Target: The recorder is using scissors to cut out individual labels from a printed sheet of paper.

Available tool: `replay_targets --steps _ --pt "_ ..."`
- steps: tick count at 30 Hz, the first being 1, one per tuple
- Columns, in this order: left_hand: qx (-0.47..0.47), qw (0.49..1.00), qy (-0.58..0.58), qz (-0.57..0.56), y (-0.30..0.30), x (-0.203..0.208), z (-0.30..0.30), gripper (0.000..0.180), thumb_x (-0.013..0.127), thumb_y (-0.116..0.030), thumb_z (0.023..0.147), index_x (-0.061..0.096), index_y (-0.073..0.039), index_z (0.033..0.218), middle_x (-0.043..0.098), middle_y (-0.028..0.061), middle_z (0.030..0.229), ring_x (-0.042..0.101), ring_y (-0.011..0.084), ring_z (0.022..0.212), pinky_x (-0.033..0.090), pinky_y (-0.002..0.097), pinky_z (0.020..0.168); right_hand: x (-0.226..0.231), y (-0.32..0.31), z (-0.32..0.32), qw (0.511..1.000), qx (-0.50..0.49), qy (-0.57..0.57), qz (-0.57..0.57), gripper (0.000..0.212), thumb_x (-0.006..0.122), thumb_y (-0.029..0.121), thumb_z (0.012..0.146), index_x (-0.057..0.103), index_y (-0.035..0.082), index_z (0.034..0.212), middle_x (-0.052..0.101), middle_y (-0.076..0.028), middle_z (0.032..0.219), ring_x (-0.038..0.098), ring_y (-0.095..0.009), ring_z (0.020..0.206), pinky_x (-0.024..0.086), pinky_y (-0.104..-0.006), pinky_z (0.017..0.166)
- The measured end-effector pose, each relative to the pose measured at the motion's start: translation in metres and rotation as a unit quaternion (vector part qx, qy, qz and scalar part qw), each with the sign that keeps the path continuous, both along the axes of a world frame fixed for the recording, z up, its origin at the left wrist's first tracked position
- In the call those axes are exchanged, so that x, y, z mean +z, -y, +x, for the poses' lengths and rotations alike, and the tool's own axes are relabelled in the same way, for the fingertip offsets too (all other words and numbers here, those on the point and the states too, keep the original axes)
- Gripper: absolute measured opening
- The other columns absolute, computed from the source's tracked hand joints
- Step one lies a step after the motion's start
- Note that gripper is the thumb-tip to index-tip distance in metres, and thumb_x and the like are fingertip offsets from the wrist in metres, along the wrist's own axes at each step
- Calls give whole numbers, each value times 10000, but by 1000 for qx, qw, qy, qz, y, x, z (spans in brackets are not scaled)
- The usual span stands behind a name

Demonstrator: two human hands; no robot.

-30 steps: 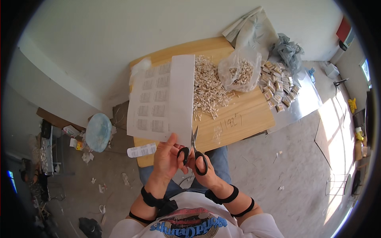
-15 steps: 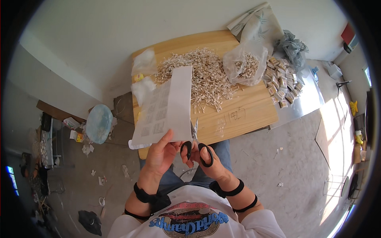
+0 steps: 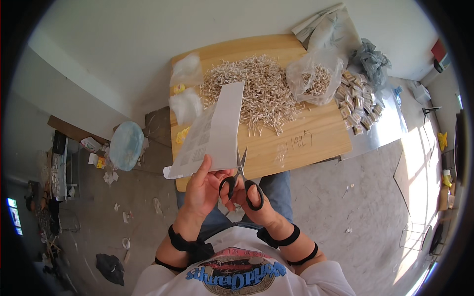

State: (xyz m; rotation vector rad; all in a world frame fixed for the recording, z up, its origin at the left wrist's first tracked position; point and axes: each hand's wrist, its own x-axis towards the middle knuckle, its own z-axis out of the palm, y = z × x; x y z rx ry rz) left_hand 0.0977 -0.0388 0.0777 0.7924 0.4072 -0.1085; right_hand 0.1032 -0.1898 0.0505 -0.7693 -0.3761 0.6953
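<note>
Over my remote feed I see one printed sheet [image 3: 223, 130] above the table's [image 3: 323, 130] near left part, stretching far from the hands, long axis near to far. The left hand [image 3: 201, 188], nearer, pinches its near edge. The right hand [image 3: 260, 208] grips one pair of scissors [image 3: 240, 171] by the loops, blades parted beside the sheet's right edge; whether paper sits between, I cannot tell. Beyond: one heap of swabs [image 3: 259, 91], one clear bag [image 3: 299, 91].

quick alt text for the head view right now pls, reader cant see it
A person's left hand holds a white printed sheet while the right hand holds black-handled scissors, blades open, beside its right edge. The wooden table beyond bears a heap of cotton swabs, with more in a clear plastic bag at right.
</note>
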Motion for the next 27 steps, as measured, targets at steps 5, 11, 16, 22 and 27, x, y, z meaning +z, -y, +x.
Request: replay_targets --steps 5,11,16,22,27 --pt "-19 997 51 63 -7 -21 -4 470 395 -473 974 580 -43 1018 605 90 881 585 190 661 490 279 542 6 6 7 998 41 -37 -10 795 415 796 774 542 45 1003 532 -43 909 475 -133 747 376 -259 669" --pt "46 991 58 115 -13 -50 -11 515 368 -488 975 516 -35 1172 597 95 859 605 204 782 497 358 753 1 2 4 993 89 -77 -6 835 396 817 760 546 44 1037 559 -44 899 482 -148 710 384 -263 676" --pt "-79 995 37 47 -21 -54 -22 472 389 -453 981 503 -41 1181 579 81 804 583 164 709 511 332 618 1 -3 0 996 50 -76 -9 828 372 813 774 544 54 1055 540 -49 927 484 -144 737 388 -263 694" --pt "-31 990 108 89 -22 -60 -25 366 475 -321 968 496 -50 1213 596 88 845 597 170 752 524 309 607 -3 3 -1 998 27 -55 -23 757 380 728 844 555 28 1074 559 -68 916 494 -141 731 400 -264 686" --pt "-17 990 127 59 -23 -57 -27 395 527 -53 932 454 -82 1320 495 29 1309 446 175 1238 325 389 1068 -5 -2 -15 993 -59 -89 -50 659 406 633 907 580 6 1011 581 -65 823 482 -121 640 384 -243 607"
